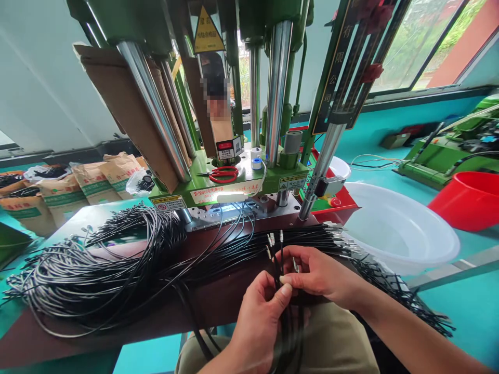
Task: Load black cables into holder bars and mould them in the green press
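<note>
Hands (263, 311) pinching black cables (281, 258) above lap (335, 337).

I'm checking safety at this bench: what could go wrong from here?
The black cables between the left hand and right hand are close to the long cable bundle on the table, so they might get mixed in or snagged. The red-handled tool lies near the front edge of the green machine plate; a bump could perhaps knock it off.
</note>
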{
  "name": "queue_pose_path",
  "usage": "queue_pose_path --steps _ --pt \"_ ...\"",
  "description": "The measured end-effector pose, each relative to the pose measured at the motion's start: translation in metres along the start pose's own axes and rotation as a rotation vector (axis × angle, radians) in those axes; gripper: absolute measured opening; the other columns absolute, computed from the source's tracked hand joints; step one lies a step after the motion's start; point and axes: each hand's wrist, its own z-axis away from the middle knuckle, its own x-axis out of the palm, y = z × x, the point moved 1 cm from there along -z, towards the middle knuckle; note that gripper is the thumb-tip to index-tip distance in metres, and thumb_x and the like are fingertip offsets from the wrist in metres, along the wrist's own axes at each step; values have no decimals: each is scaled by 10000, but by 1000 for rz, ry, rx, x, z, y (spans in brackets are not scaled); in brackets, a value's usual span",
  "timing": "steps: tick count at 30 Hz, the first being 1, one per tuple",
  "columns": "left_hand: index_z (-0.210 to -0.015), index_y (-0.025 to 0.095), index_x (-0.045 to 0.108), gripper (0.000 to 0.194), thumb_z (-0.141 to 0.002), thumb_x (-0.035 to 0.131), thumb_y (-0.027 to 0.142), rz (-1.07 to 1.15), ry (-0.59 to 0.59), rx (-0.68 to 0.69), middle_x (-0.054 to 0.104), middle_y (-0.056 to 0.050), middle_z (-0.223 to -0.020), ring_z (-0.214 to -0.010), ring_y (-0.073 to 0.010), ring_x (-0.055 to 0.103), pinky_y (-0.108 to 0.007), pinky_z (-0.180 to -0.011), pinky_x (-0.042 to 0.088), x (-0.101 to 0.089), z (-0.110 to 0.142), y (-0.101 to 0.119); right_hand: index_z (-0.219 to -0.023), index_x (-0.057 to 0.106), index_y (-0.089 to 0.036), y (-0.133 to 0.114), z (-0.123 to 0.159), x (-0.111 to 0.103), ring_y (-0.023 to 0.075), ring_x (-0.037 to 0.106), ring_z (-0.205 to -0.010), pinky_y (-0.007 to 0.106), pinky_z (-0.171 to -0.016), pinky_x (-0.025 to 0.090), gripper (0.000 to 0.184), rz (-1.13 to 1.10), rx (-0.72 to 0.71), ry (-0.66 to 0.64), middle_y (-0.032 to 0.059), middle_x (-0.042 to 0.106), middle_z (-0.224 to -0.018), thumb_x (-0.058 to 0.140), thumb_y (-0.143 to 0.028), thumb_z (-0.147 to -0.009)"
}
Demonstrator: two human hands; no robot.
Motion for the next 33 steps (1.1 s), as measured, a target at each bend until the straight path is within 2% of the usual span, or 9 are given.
queue_pose_path --steps 6,11,13,16,19,23,26,28,33 --pt "-795 172 518 407 -621 815 390 106 -23 -14 588 4 -750 -604 -125 596 -301 -636 510 0 4 -3 -1082 590 -202 6 -4 -6 165 566 -832 292 -759 452 398 -64 -95 -138 20 630 -944 723 -355 -740" --pt "-826 174 557 303 -690 781 325 208 -133 74 628 -35 -873 -821 -173 629 -308 -759 501 0 7 10 -1126 599 -215 -3 -2 -15 152 533 -788 267 -712 441 422 103 -144 -197 -4 589 -842 719 -328 -738" --pt "-857 175 559 275 -721 756 310 214 -134 93 629 -40 -927 -886 -193 632 -328 -794 497 -2 7 17 -1076 619 -215 -4 -2 -16 123 496 -702 233 -620 411 330 143 -143 -140 -21 556 -772 686 -312 -767" --pt "-876 169 536 287 -749 724 346 161 -57 40 626 -55 -960 -885 -212 647 -336 -771 502 -6 6 16 -964 593 -206 -1 -5 -12 73 378 -528 189 -447 271 220 -12 -60 18 -56 460 -649 630 -365 -818" --pt "-892 166 495 349 -732 722 379 75 -61 -57 644 -86 -954 -762 -208 666 -317 -661 506 -6 2 3 -849 536 -200 3 -10 -4 48 322 -464 172 -395 205 276 -158 -12 97 -77 396 -619 663 -436 -785" --pt "-892 171 448 379 -716 722 365 28 -103 -71 653 -64 -778 -566 -149 615 -258 -531 462 -4 0 -9 -872 533 -203 3 -18 0 55 390 -457 179 -363 290 330 -149 -55 149 -57 483 -684 659 -492 -774" --pt "-941 168 453 383 -722 716 340 60 -98 -91 642 -50 -738 -546 -135 597 -250 -525 457 -3 0 -9 -1160 493 -252 1 -26 -3 102 543 -657 218 -517 474 429 -190 -214 285 8 580 -979 625 -470 -815" --pt "-964 153 473 385 -718 721 315 81 -94 -125 641 -60 -754 -556 -134 599 -251 -536 460 -2 0 -8 -1266 438 -267 2 -30 -3 133 583 -764 268 -631 529 494 -203 -295 328 41 575 -1115 590 -468 -841" --pt "-964 127 496 330 -729 709 219 178 -99 -143 628 -62 -767 -578 -112 581 -239 -565 454 1 -3 -3 -1140 548 -225 8 -32 7 163 631 -696 307 -650 544 326 77 -251 296 23 653 -834 544 -416 -875"
